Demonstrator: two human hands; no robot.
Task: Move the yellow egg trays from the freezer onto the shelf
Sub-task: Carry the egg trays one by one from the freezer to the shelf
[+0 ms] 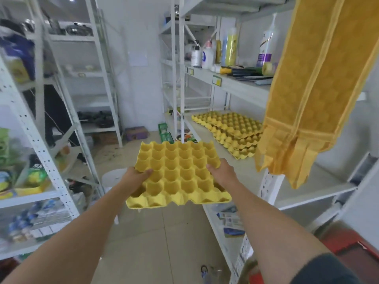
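Head cam only here: both hands are clamped on one yellow egg tray (178, 175), held out flat in the aisle between the racks, over the floor and just off the front edge of the right-hand shelf (242, 167). The left hand (137, 174) grips the tray's left edge, thumb curled over the top into a cup, other fingers hidden underneath. The right hand (222, 170) pinches the right edge the same way, thumb on top, rest tucked under. On that shelf, toward its back end, sits a stack of yellow trays (232, 133), slightly fanned; looks like four or so, but I can't count it for sure since a hanging yellow cloth (311, 95) covers its right side. Bottles (207, 55) stand on the shelf above. The left-hand racks are too blurry to make out.
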